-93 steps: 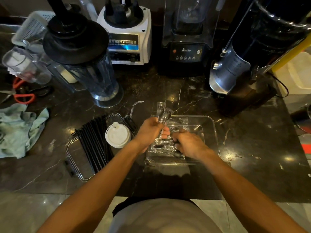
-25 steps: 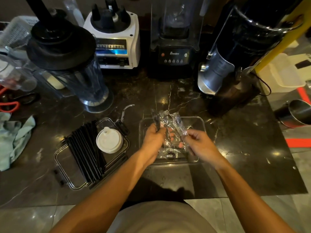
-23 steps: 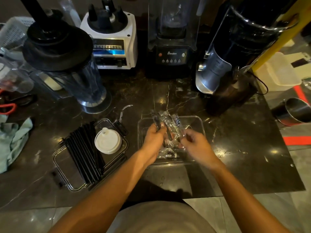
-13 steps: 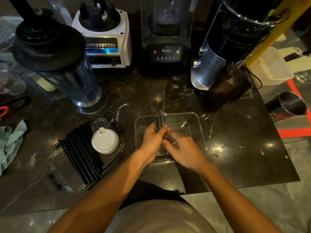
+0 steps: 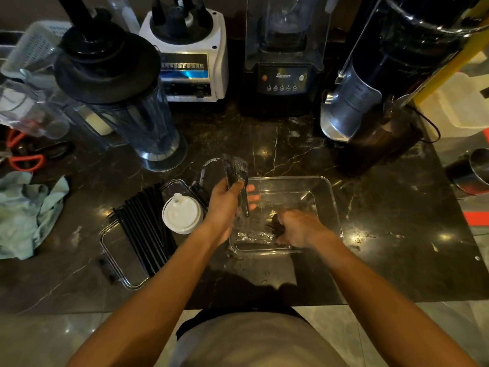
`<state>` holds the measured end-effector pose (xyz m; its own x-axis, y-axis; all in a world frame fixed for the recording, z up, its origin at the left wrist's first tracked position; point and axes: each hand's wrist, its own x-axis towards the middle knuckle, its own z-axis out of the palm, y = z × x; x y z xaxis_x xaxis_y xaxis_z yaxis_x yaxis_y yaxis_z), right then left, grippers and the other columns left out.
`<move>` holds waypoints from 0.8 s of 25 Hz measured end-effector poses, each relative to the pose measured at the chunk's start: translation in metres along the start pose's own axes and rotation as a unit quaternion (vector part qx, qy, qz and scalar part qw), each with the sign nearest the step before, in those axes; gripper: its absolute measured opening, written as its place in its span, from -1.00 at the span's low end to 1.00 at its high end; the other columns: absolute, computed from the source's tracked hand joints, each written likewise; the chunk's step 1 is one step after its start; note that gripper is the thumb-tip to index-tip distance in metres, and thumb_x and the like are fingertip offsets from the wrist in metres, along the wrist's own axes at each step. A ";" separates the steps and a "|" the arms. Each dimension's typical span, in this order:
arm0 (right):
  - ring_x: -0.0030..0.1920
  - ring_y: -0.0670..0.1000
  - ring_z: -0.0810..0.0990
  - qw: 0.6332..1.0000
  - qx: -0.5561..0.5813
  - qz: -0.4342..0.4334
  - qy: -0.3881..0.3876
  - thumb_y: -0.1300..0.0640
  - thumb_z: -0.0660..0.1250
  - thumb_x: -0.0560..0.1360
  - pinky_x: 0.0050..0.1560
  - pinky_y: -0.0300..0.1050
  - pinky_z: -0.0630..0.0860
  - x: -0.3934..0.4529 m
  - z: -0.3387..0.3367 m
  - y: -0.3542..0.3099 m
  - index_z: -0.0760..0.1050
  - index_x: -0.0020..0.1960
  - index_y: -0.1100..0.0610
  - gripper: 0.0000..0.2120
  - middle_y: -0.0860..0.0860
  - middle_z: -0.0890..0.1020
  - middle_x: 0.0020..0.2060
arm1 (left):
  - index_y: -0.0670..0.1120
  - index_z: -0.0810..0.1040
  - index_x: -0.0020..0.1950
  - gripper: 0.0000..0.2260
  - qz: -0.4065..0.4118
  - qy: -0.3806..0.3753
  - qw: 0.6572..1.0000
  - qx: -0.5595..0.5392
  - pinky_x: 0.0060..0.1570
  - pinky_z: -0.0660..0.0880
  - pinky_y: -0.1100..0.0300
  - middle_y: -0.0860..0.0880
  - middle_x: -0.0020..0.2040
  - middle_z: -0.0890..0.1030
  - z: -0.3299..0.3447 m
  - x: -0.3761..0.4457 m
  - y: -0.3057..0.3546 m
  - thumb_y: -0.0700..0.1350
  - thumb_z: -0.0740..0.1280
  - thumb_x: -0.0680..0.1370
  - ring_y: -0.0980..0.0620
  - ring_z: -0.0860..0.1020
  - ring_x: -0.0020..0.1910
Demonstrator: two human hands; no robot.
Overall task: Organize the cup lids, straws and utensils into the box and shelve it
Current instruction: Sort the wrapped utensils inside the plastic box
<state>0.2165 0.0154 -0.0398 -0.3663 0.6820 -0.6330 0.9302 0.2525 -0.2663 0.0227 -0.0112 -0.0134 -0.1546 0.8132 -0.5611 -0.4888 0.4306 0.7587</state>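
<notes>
A clear plastic box (image 5: 328, 192) sits on the dark marble counter in front of me. My left hand (image 5: 225, 205) grips a bundle of wrapped black utensils (image 5: 235, 170) upright over the box's left edge. Reaching into the box's near side, my right hand (image 5: 299, 229) closes its fingers on another wrapped utensil (image 5: 274, 225) lying on the bottom. Left of the box lies its clear lid (image 5: 120, 250), bearing several black straws (image 5: 144, 226) and a stack of white cup lids (image 5: 181, 214).
Blender machines (image 5: 190, 54) and a black-lidded blender jar (image 5: 119, 91) stand along the back. A steel and black grinder (image 5: 370, 102) is at the right rear. A green cloth (image 5: 26, 213) and orange scissors (image 5: 23, 160) lie at the far left, a steel cup (image 5: 473, 173) at right.
My left hand has lifted the gathered utensil bundle upright over the box's left edge. My right hand let go of the bundle and dropped to the box's bottom onto another wrapped piece.
</notes>
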 end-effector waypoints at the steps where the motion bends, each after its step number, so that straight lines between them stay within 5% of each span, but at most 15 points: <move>1: 0.04 0.01 0.57 1.000 -0.017 0.003 -0.009 0.04 0.51 0.49 -0.02 -0.07 0.40 0.002 0.000 0.000 0.52 -0.02 0.02 -0.81 -0.05 0.59 -0.03 | -0.05 0.53 0.26 -0.85 0.001 0.003 1.000 0.000 -0.19 0.67 0.17 -0.07 -0.04 0.76 -0.001 0.000 0.000 -0.12 0.24 0.72 0.00 0.76 -0.14; 5: -0.03 0.03 0.59 1.000 0.003 -0.005 -0.025 0.12 0.42 0.55 -0.15 -0.12 0.35 0.006 -0.006 0.007 0.59 -0.10 0.09 -0.93 0.00 0.62 -0.11 | -0.11 0.50 0.35 -0.79 -0.002 0.008 1.000 -0.009 -0.16 0.69 0.16 -0.13 0.04 0.70 -0.005 -0.002 0.002 -0.13 0.22 0.73 0.02 0.74 -0.18; 10: -0.31 -0.13 0.57 0.975 0.216 0.037 0.027 0.08 0.46 0.55 -0.35 -0.27 0.36 0.004 -0.019 0.020 0.60 -0.22 0.05 -0.82 -0.09 0.62 -0.34 | -0.15 0.48 0.38 -0.76 -0.002 0.001 1.000 -0.020 -0.17 0.69 0.17 -0.14 0.04 0.69 -0.006 -0.001 0.002 -0.13 0.22 0.73 0.01 0.74 -0.18; 14: -0.31 -0.13 0.52 0.960 0.275 0.031 0.053 0.13 0.44 0.57 -0.28 -0.21 0.37 0.003 -0.020 0.023 0.57 -0.17 0.02 -0.84 -0.08 0.59 -0.30 | -0.11 0.52 0.31 -0.81 -0.005 -0.004 1.000 -0.019 -0.18 0.68 0.16 -0.14 0.05 0.72 -0.003 0.001 0.001 -0.13 0.23 0.73 -0.02 0.75 -0.14; 18: -0.17 -0.13 0.56 0.984 0.175 -0.020 -0.005 0.12 0.32 0.62 -0.22 -0.20 0.37 -0.002 -0.027 0.019 0.57 -0.14 -0.12 -0.79 -0.15 0.60 -0.21 | -0.09 0.54 0.25 -0.85 -0.002 -0.013 1.000 -0.017 -0.21 0.66 0.17 -0.10 -0.02 0.74 -0.003 0.004 0.000 -0.13 0.24 0.72 -0.03 0.75 -0.13; 20: 0.00 -0.02 0.58 0.995 0.040 -0.064 -0.063 0.15 0.27 0.60 0.00 -0.07 0.43 -0.001 -0.034 0.009 0.61 -0.10 -0.14 -0.76 -0.12 0.65 -0.11 | -0.08 0.54 0.25 -0.85 -0.001 -0.014 1.000 -0.017 -0.22 0.66 0.18 -0.06 -0.08 0.76 -0.003 0.004 -0.001 -0.13 0.24 0.72 -0.02 0.75 -0.14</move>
<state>0.2263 0.0405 -0.0170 -0.4868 0.5553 -0.6743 0.8726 0.2734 -0.4048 0.0196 -0.0098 -0.0171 -0.1291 0.8231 -0.5531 -0.5180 0.4196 0.7454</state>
